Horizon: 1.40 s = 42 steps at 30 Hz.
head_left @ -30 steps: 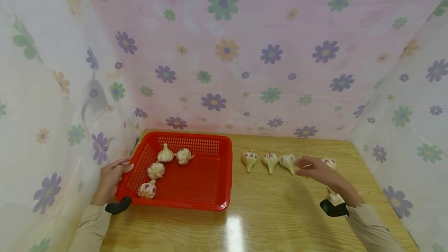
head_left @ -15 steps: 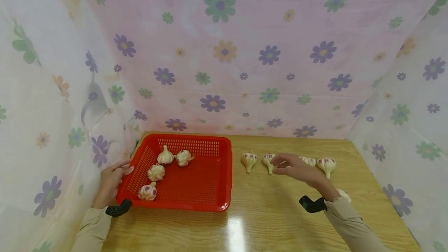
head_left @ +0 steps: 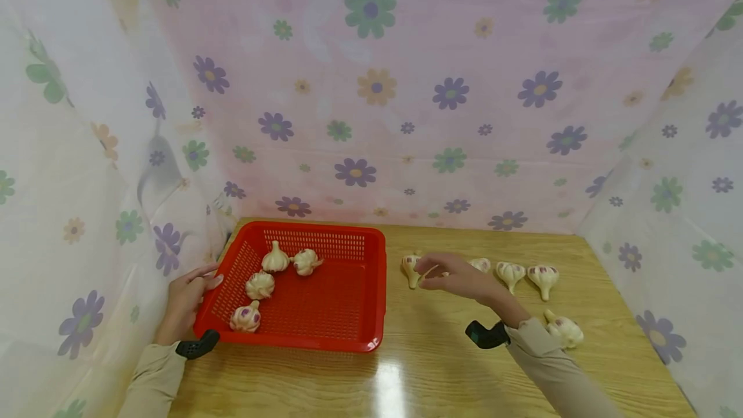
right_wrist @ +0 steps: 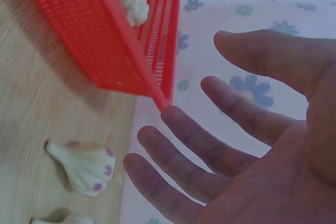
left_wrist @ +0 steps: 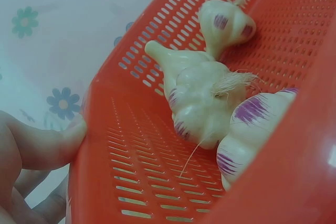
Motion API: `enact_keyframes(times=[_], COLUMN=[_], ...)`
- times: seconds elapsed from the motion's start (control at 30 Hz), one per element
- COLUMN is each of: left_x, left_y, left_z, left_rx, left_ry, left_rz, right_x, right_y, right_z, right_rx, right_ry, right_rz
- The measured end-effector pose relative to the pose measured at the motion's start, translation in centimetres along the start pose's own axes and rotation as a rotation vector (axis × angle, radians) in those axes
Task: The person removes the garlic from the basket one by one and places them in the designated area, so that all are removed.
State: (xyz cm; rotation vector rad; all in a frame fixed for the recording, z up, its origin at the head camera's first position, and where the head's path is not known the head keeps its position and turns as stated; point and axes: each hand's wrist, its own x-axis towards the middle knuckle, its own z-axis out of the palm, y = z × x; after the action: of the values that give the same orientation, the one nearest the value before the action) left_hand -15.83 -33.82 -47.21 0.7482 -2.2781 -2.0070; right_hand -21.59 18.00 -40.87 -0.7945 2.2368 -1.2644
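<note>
My left hand (head_left: 184, 302) holds the left rim of a red plastic basket (head_left: 325, 298). In the left wrist view its thumb (left_wrist: 68, 142) lies at the rim, with the other fingers outside the wall. Several white garlic bulbs (head_left: 260, 284) with purple marks sit along the basket's left and back. My right hand (head_left: 455, 276) hovers over a row of garlic on the table, fingers spread and nothing held in the right wrist view. Its fingertips overlap the leftmost bulb (head_left: 409, 269) in the head view, and the hand hides another bulb behind it.
Further right in the row lie more garlic bulbs (head_left: 542, 280), and one bulb (head_left: 564, 329) lies apart, nearer the front right. The wooden table (head_left: 325, 386) is enclosed by flower-patterned sheets (head_left: 400, 69) at the back and both sides.
My right hand has moved left along the garlic row, uncovering the bulbs on the right. The left hand and the basket have stayed in place.
</note>
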Motion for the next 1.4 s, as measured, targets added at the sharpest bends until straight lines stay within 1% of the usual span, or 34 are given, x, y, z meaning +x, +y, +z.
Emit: enact_keyframes(times=[0.2,0.37,0.5,0.7,0.87,1.0,1.17,1.4], left_x=[-0.1,-0.1,0.0,0.0,0.1,0.0,-0.1,0.0], left_y=[0.0,0.0,0.0,-0.1,-0.2,-0.1,-0.1,0.0], left_z=[0.0,0.0,0.1,0.1,0.0,0.0,-0.1,0.1], left_rx=[0.019,0.004,-0.008,0.002,-0.001,0.009,0.014,-0.004], left_ry=[-0.006,-0.003,-0.003,-0.007,-0.011,-0.012,-0.006,-0.002], left_rz=[-0.002,-0.005,-0.008,-0.014,-0.007,-0.001,-0.005,-0.017], right_x=[1.7,2.9,3.7,5.2,6.8,7.8,9.0,10.8], right_y=[-1.2,-2.0,-2.6,-3.1,-3.3,-3.9,-4.4,-4.4], right_z=[1.3,2.2,2.9,4.0,5.2,6.0,7.1,8.6], right_rx=[0.019,0.018,0.027,0.048,0.057,0.06,0.113,0.172], right_ry=[-0.04,-0.065,-0.086,-0.108,-0.123,-0.146,-0.191,-0.235], right_rz=[-0.009,-0.009,-0.027,-0.025,-0.057,-0.078,-0.047,-0.018])
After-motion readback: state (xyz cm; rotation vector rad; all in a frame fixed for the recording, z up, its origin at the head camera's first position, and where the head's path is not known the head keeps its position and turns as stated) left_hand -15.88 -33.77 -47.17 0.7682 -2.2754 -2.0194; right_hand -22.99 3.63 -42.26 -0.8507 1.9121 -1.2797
